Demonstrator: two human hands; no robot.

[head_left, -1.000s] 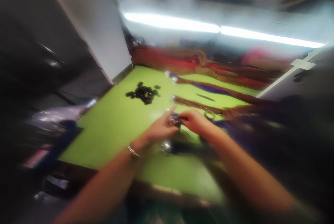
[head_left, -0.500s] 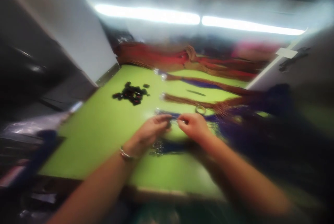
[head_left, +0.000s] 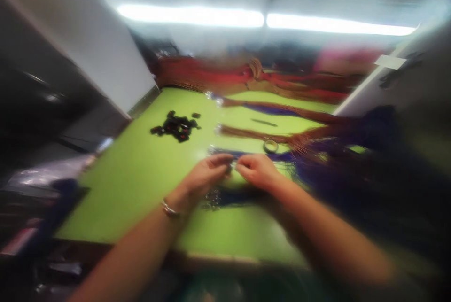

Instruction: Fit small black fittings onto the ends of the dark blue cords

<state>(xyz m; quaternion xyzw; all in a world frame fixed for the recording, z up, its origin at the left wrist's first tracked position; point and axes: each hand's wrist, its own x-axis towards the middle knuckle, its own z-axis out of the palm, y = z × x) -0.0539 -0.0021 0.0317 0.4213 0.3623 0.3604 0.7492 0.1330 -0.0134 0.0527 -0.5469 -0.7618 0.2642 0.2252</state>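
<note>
My left hand [head_left: 207, 170] is closed in a pinch over the green tabletop [head_left: 141, 189], a bracelet [head_left: 169, 208] on its wrist. Facing it, nearly fingertip to fingertip, my right hand [head_left: 259, 169] pinches too. Something small sits between the fingertips, too blurred to name. Just behind the hands runs a bundle of blue wires [head_left: 282, 156], partly covered by them. A second blue wire bundle [head_left: 236, 197] with shiny metal ends [head_left: 213, 199] lies below them, partly shaded by my right arm.
A pile of small black pieces [head_left: 176, 127] lies left. Brown wire bundles [head_left: 253, 134], a roll of tape [head_left: 271, 146] and a thin dark tool [head_left: 264, 122] lie beyond the hands. Red and brown wires [head_left: 211, 74] line the back. Grey panels [head_left: 105, 58] flank the table; dark blue wires [head_left: 338, 170] mass right.
My right hand has come slightly left, closing the gap to my left hand. The left hand stays in nearly the same place. The view has shifted a little.
</note>
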